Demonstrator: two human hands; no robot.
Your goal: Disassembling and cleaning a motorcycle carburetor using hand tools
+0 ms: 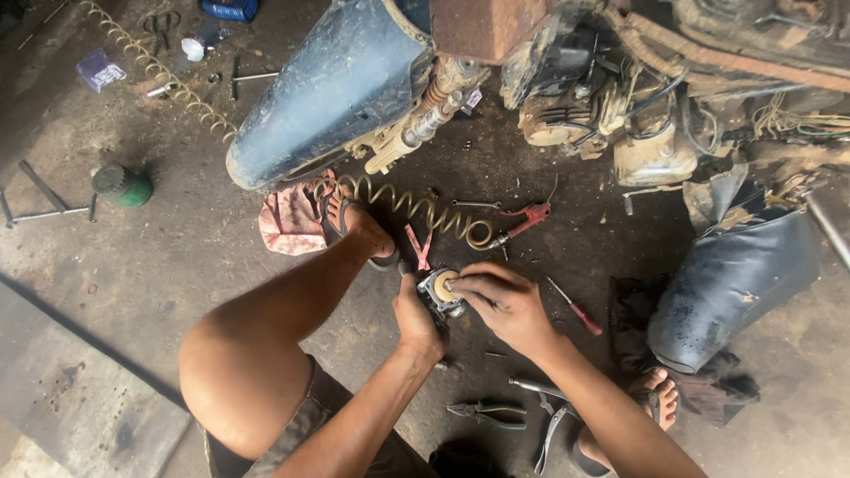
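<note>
**Inspector:** State of the two hands, please.

**Assistant:** The left hand (418, 320) is wrapped around a small round metal engine part (440, 290), its grip pressed together on the part's lower body. The right hand (503, 304) comes in from the other side; its fingertips are pinched against the part's pale round face. The part is held just above the concrete floor (177, 257), between both hands and in front of the person's raised knee.

**Inspector:** What lies about the grip?

**Assistant:** Just beyond the hands, a coiled yellow air hose (416, 205) runs across the floor, ending by a red-handled air gun (524, 219). To the right of the right hand lies a red-handled screwdriver (575, 310). Nearer the person, below the hands, rest pliers (485, 413) and, just beside them, a second long-handled tool, kind not determinable.

**Inspector:** Further out?

**Assistant:** The person's sandalled foot (359, 228) sits left of and beyond the hands, touching a pink rag (290, 221). Past that stands a motorcycle, its dark blue fender (328, 88) toward the left and the exposed engine (567, 106) to the right. A green can (122, 185) stands well apart, far left. Another dark blue body panel (735, 283) lies to the right of the hands.
</note>
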